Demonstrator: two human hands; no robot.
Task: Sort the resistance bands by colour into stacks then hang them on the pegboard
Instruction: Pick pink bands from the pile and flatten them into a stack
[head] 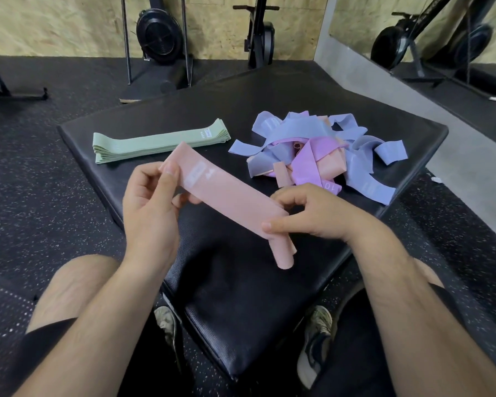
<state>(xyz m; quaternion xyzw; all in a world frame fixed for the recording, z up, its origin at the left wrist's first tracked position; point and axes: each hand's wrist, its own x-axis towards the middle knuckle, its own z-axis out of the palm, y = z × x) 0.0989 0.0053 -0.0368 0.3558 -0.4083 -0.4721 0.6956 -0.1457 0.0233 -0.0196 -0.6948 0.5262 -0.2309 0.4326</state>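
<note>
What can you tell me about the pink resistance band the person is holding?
The pink resistance band is a flat, wide loop of what looks like woven fabric, pale salmon, with a whitish printed label near its upper end. It is held flattened, slanting from upper left to lower right above the black padded mat. The left hand pinches its upper end and the right hand pinches it near the lower end, beyond which a short folded tail hangs down.

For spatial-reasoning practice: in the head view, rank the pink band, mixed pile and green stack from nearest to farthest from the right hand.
1. pink band: held in the right hand.
2. mixed pile: just beyond, on the right.
3. green stack: farther off, to the left.
</note>
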